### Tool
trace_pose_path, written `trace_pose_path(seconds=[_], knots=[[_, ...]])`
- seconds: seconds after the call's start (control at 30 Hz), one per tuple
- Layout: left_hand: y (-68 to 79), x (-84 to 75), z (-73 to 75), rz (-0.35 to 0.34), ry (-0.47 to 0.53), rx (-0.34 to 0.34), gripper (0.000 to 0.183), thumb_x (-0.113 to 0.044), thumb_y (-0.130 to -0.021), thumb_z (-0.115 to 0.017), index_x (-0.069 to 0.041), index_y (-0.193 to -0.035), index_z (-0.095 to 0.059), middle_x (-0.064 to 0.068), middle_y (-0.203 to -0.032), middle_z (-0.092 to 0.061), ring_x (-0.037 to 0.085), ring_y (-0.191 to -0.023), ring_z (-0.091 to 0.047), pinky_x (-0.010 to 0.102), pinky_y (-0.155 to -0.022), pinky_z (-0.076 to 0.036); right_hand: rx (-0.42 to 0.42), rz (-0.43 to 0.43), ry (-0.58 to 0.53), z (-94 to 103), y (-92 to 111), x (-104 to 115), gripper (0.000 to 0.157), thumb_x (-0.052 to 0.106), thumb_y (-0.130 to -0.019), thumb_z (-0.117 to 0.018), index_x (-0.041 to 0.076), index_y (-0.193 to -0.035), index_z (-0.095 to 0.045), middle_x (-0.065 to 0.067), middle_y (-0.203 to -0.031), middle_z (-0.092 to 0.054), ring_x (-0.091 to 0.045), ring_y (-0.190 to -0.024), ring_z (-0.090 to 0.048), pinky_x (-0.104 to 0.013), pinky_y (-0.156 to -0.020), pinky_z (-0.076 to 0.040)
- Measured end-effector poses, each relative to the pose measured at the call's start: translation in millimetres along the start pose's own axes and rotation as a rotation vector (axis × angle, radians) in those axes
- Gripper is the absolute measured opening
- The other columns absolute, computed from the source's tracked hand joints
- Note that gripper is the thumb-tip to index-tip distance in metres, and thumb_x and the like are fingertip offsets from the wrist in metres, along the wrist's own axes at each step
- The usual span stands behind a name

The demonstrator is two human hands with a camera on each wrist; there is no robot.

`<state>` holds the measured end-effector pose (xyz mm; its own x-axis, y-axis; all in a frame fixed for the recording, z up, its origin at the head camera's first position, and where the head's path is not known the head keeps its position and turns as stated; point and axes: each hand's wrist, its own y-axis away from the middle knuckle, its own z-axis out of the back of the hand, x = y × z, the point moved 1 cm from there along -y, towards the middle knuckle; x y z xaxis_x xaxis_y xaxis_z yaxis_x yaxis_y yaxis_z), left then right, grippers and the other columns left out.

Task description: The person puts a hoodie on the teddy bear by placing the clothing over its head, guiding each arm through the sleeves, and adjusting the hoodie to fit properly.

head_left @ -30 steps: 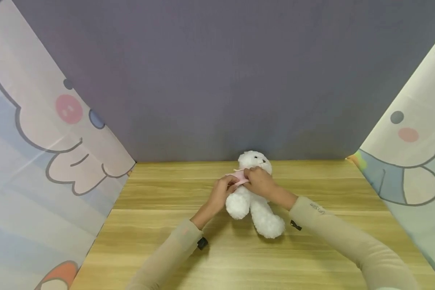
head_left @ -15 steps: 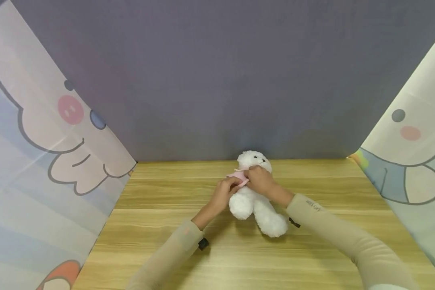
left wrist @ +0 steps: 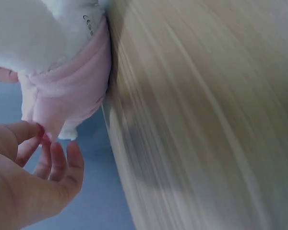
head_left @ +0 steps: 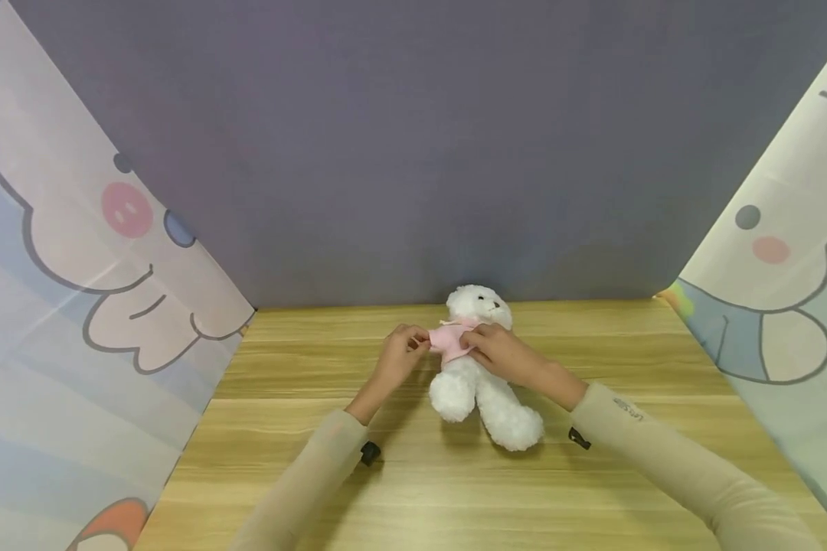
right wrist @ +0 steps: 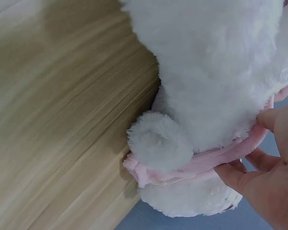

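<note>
A fluffy white teddy bear [head_left: 453,394] lies on its back near the table's far side, legs toward me, wearing a small pink shirt [head_left: 449,342]. The left hand [head_left: 394,358] pinches the end of the shirt's sleeve between thumb and fingers; the left wrist view shows the sleeve [left wrist: 50,115] drawn out to a point there. On the bear's other side, the right hand [head_left: 508,356] holds the shirt at the chest. Seen from the right wrist, its thumb and fingers [right wrist: 230,175] grip the pink cloth [right wrist: 249,143], and a round white paw [right wrist: 158,141] stands out below the shirt.
The wood-grain table [head_left: 455,490] stretches to a grey back panel [head_left: 441,153]. Cartoon-printed sheets [head_left: 110,306] stand along both sides. Small black devices [head_left: 370,453] are strapped at the wrists.
The left hand has moved left from the shirt's front to its sleeve, uncovering more pink cloth. The shirt now spreads lower over the belly. The right hand stays at the chest.
</note>
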<state>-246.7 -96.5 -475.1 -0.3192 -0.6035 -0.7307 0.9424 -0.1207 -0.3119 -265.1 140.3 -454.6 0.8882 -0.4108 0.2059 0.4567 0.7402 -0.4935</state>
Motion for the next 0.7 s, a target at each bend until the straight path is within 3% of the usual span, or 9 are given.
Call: trace_pose_path(seconds=[0.17, 0.3, 0.5, 0.7], knots=[[-4.6, 0.7, -7.4, -0.006, -0.019, -0.037, 0.015, -0.009, -0.087, -0.08, -0.001, -0.1, -0.078, 0.015, -0.113, -0.06, 0.033, -0.095, -0.061, 0.037, -0.079, -0.052, -0.004, 0.006, -0.011, -0.9, 2.9, -0.6, 0.014, 0.001, -0.089, -0.075, 0.008, -0.098, -0.067, -0.008, -0.09, -0.068, -0.023, -0.083, -0.066, -0.039, -0.075, -0.054], [-6.5, -2.4, -8.5, -0.063, -0.083, -0.037, 0.018, -0.013, -0.082, -0.086, -0.003, -0.095, -0.08, 0.017, -0.115, -0.058, 0.029, -0.101, -0.057, 0.04, -0.086, -0.05, -0.009, 0.021, -0.01, -0.9, 3.4, 0.4, 0.015, 0.0, -0.087, -0.076, 0.008, -0.097, -0.068, -0.008, -0.09, -0.069, -0.024, -0.084, -0.066, -0.038, -0.075, -0.055], [-7.2, -4.6, -9.8, -0.085, -0.185, -0.019, 0.01, -0.013, -0.086, -0.08, -0.004, -0.087, -0.076, 0.015, -0.117, -0.055, 0.033, -0.112, -0.054, 0.045, -0.097, -0.048, 0.0, 0.004, -0.013, -2.6, 1.8, 3.2, 0.015, 0.0, -0.087, -0.076, 0.007, -0.098, -0.068, -0.008, -0.092, -0.069, -0.024, -0.085, -0.066, -0.038, -0.077, -0.055], [-9.9, 6.6, 1.2, -0.091, -0.396, 0.027, 0.007, -0.014, -0.093, -0.074, -0.007, -0.095, -0.076, 0.007, -0.122, -0.056, 0.035, -0.107, -0.052, 0.041, -0.072, -0.056, 0.045, -0.04, 0.003, -5.3, 3.2, 7.9, 0.013, 0.004, -0.089, -0.075, 0.009, -0.099, -0.069, -0.009, -0.098, -0.071, -0.027, -0.092, -0.067, -0.046, -0.086, -0.052]])
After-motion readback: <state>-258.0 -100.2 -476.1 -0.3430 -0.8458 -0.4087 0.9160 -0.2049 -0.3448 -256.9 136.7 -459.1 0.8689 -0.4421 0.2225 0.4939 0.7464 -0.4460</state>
